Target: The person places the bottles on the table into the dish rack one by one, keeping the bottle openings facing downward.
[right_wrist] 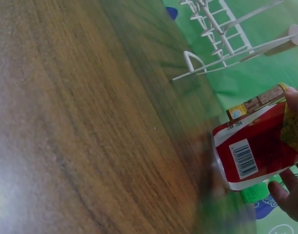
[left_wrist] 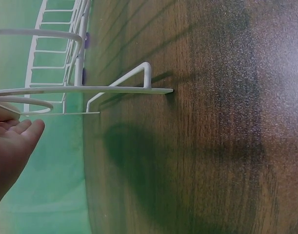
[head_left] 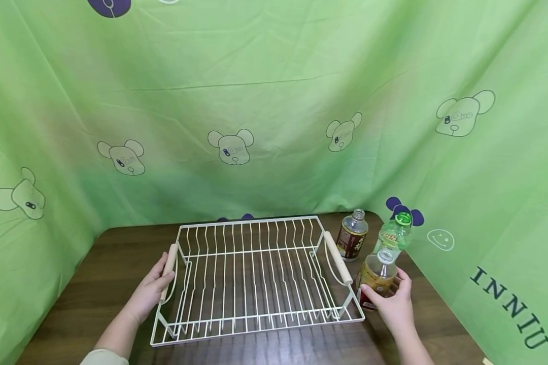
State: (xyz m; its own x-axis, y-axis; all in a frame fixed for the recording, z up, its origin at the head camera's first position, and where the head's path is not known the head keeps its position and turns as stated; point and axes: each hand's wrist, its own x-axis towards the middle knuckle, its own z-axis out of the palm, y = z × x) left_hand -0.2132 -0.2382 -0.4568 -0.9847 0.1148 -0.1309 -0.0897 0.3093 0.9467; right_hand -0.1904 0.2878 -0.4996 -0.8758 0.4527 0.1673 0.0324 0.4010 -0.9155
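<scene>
A white wire dish rack (head_left: 246,221) stands on the table with a pale wooden handle at each end. My left hand (head_left: 148,291) holds its left handle (head_left: 169,268), thumb lying over the wood; the left wrist view shows the fingers at the rack's end. Just right of the rack, my right hand (head_left: 399,309) grips a clear plastic bottle (head_left: 378,276) with a yellow and red label, thumb on one side and fingers on the other. The bottle is upright, its barcode (right_wrist: 244,158) facing the right wrist camera. Whether its base touches the table cannot be told.
Behind the held bottle stand a clear bottle with a dark red label (head_left: 351,241) and a green plastic bottle (head_left: 395,233). The rack's right handle (head_left: 338,257) is close to the bottles. A green printed curtain (head_left: 274,101) surrounds the brown wooden table (head_left: 105,274).
</scene>
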